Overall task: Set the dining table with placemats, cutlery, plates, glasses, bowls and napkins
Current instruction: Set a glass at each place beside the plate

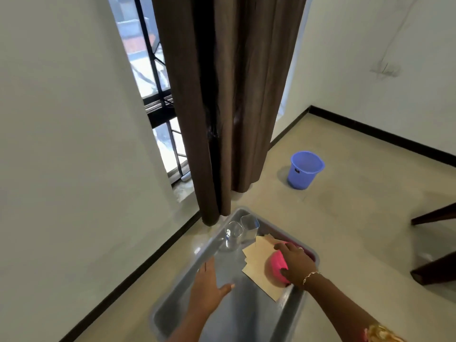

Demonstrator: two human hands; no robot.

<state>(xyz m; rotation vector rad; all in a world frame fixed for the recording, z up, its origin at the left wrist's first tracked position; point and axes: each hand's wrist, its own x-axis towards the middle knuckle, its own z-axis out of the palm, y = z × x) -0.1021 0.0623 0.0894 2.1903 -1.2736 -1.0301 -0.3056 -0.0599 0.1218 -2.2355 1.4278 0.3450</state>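
Note:
A grey plastic tub (pixel 172 307) stands on the floor below me. Inside it, at the far end, two clear glasses (pixel 240 234) stand upright. Tan napkins (pixel 256 265) lie fanned along the tub's right side. A pink bowl (pixel 275 266) sits on them, and my right hand (pixel 296 261) grips it from above, covering most of it. My left hand (pixel 209 285) reaches into the tub with fingers straight, over the bare bottom and holding nothing.
A blue bucket (pixel 304 170) stands on the floor to the far right. A brown curtain (pixel 222 107) hangs just beyond the tub, beside a window. Dark wooden furniture legs (pixel 434 243) jut in at the right edge.

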